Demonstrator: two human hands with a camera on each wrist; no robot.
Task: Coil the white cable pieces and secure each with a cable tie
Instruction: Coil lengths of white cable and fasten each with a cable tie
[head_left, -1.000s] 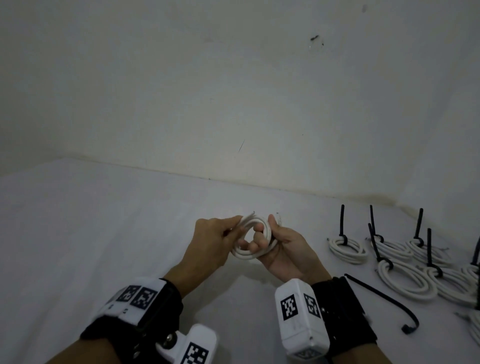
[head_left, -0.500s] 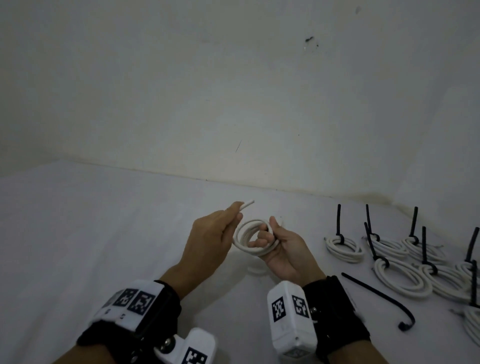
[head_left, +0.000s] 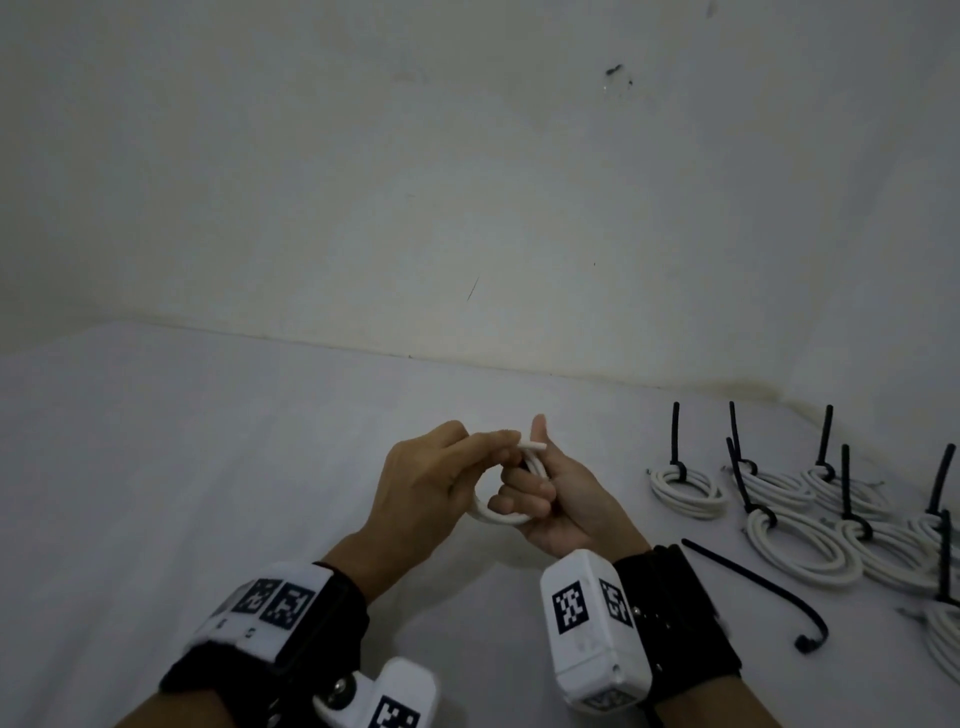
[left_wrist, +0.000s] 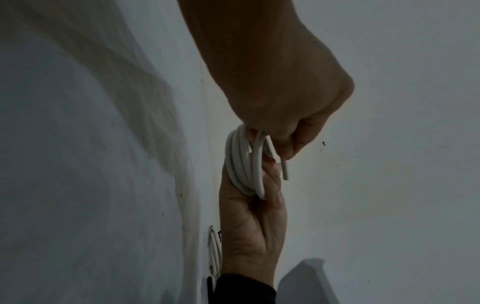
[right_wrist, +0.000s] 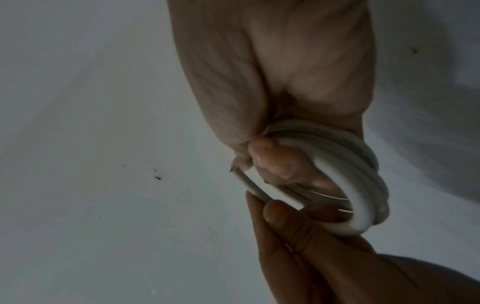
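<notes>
A white cable coil (head_left: 497, 514) of several loops hangs between both hands above the white surface. My right hand (head_left: 540, 486) grips the coil, fingers curled through the loops and thumb raised. My left hand (head_left: 491, 441) pinches the cable's free end (head_left: 532, 445) and holds it by the right thumb. In the left wrist view the coil (left_wrist: 244, 164) sits edge-on with the end (left_wrist: 285, 170) sticking out. In the right wrist view the coil (right_wrist: 358, 185) wraps my right fingers. A loose black cable tie (head_left: 753, 587) lies right of my right wrist.
Several tied white coils (head_left: 685, 488) with upright black tie tails lie in a cluster at the right, up to the frame edge. A pale wall (head_left: 467, 182) rises close behind the white surface (head_left: 208, 467). One tied coil (left_wrist: 215, 253) shows behind my right hand.
My left hand has brought the cable's free end down and to the right, from raised above the coil to beside the right thumb. The right hand keeps its hold on the coil.
</notes>
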